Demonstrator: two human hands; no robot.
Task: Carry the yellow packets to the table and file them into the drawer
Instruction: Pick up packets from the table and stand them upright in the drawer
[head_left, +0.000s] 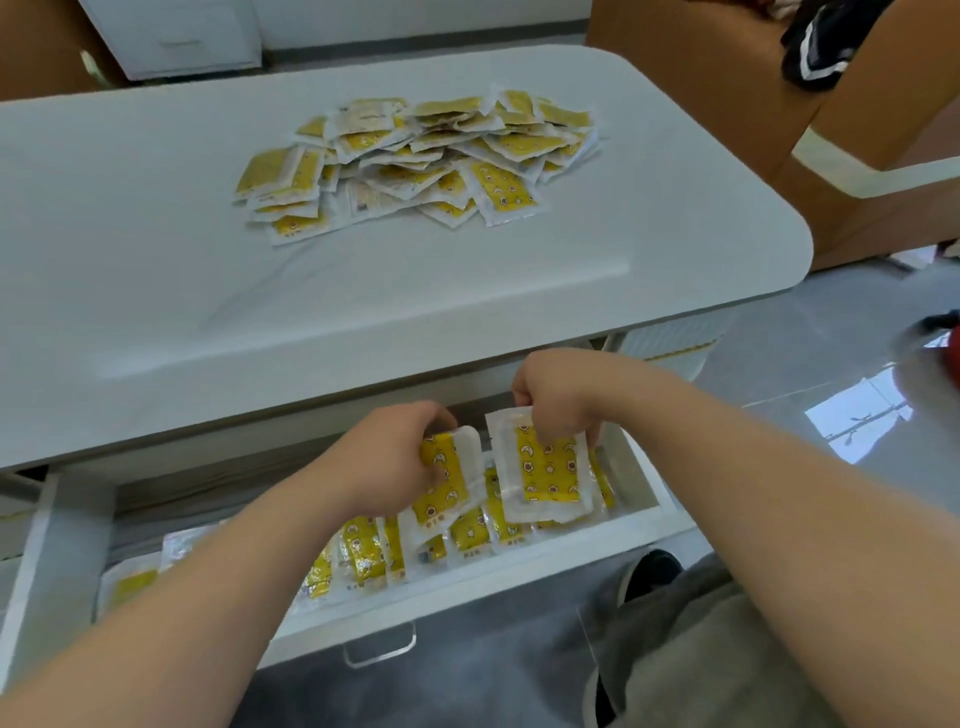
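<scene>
I look down into an open white drawer (467, 592) under the table (467, 291) - it holds a row of yellow packets (363, 556) standing on edge, packed side by side from the left end to the right. A clear handle (379, 647) hangs from the drawer front.

The left hand (395, 457) grips one packet (447, 478) by its side, tilted, low among the filed ones. The right hand (558, 400) pinches a second packet (545, 470) by its top edge, held upright over the right end of the drawer.

On the tabletop lies a loose pile of packets (415, 161), well apart from the drawer.

Each packet has a yellow panel with small stars and crescents - the writing is too small to read.
</scene>
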